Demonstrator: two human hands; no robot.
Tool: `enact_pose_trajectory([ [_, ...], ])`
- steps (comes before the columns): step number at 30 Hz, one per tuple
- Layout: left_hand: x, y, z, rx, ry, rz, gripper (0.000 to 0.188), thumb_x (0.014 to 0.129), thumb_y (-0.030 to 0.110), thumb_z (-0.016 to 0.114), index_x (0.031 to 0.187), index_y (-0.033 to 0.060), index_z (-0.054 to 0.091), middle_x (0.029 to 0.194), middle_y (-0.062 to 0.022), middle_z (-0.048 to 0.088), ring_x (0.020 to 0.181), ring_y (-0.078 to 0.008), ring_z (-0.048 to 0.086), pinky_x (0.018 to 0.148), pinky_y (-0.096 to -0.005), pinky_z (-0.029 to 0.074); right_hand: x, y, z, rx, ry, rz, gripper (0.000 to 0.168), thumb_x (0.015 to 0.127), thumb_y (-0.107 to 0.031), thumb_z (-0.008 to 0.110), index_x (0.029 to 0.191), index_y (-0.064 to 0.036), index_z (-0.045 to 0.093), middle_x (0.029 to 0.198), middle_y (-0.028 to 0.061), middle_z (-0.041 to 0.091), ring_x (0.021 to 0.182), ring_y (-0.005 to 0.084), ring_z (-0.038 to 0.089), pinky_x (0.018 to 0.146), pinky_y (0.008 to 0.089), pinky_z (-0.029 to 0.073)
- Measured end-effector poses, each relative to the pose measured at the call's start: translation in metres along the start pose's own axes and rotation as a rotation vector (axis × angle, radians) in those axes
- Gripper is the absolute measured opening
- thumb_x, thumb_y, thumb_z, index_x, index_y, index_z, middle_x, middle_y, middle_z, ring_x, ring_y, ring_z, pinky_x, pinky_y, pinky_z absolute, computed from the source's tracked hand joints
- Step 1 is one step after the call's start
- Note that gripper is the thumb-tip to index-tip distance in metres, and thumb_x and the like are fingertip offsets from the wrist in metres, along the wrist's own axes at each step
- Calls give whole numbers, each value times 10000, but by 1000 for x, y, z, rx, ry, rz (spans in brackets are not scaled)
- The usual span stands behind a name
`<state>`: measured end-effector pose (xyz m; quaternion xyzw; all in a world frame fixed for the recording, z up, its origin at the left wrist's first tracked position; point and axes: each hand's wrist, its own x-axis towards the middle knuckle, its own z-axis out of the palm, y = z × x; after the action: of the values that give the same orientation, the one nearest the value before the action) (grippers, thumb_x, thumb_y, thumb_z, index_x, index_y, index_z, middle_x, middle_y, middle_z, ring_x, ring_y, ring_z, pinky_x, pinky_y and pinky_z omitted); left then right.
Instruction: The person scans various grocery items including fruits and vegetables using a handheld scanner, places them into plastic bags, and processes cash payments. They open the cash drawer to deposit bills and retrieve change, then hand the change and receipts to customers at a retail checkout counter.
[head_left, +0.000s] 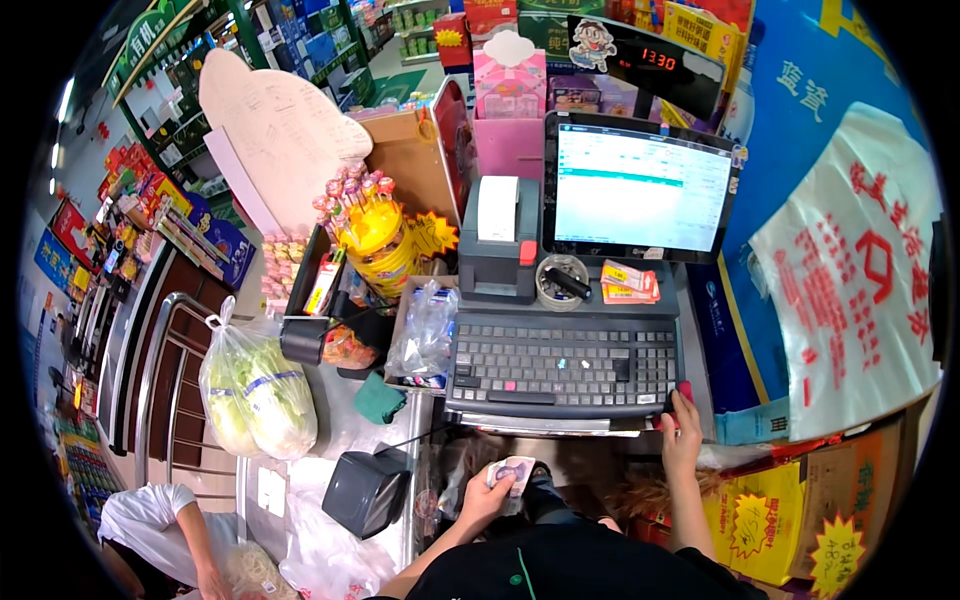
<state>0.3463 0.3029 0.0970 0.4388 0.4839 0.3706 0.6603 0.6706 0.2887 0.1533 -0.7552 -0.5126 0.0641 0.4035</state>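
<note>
My left hand (484, 495) pinches a banknote (513, 472) with a purplish portrait side up, in front of the counter edge. My right hand (684, 433) rests at the lower right corner of a black keyboard (559, 364), fingers pointing forward. Something pink (684, 390) shows at its fingertips; whether the hand grips it is unclear. Behind the keyboard stand a receipt printer (496, 270) with white paper sticking out and a lit till monitor (637, 191). A narrow drawer front (551, 429) lies under the keyboard.
A bag of leafy cabbages (259, 397) sits on the metal counter (337, 409) by a black scanner (367, 491). Another person's arm (199, 544) is by a noodle-like bag (255, 570) at lower left. A lollipop tub (379, 240) stands behind; cartons (757, 517) stand right.
</note>
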Motion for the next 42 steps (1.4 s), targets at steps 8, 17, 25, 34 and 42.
enact_pose_trajectory([
  [8, 27, -16, 22, 18, -91, -262, 237, 885, 95, 575, 1102, 0, 593, 957, -36, 645, 847, -96, 598, 751, -251, 483, 9, -1, -1, -56, -13, 53, 364, 831, -69, 593, 1192, -27, 568, 1135, 205, 569, 1051, 345, 550, 901, 367, 431],
  [17, 61, 0, 42, 32, -155, -248, 218, 881, 85, 582, 1072, -21, 586, 948, -36, 641, 852, -96, 598, 753, -238, 479, 16, 1, -3, 1, -17, 71, 383, 801, -51, 618, 1182, -33, 578, 1130, 214, 577, 1032, 348, 567, 866, 360, 460],
  [25, 76, 32, -9, 486, -11, 161, 133, 787, 104, 672, 867, 4, 637, 804, -55, 612, 799, -163, 562, 732, -296, 443, 16, 1, -7, 9, -7, 31, 369, 819, -85, 616, 1185, -53, 578, 1129, 200, 580, 1010, 348, 578, 840, 363, 472],
  [34, 93, 53, -44, 743, -69, 150, 167, 745, 177, 709, 802, 22, 686, 665, -132, 631, 642, -240, 586, 618, -358, 455, 14, -3, -8, 27, 41, 26, 373, 817, -131, 640, 1185, -93, 586, 1110, 161, 599, 986, 329, 591, 819, 350, 483],
  [42, 104, 30, -43, 654, -127, 58, 170, 782, 180, 678, 827, 15, 688, 605, -98, 637, 532, -178, 597, 547, -310, 463, 5, -1, -5, -57, 110, -32, 355, 812, -151, 649, 1158, -90, 601, 1081, 160, 607, 949, 331, 598, 778, 362, 497],
])
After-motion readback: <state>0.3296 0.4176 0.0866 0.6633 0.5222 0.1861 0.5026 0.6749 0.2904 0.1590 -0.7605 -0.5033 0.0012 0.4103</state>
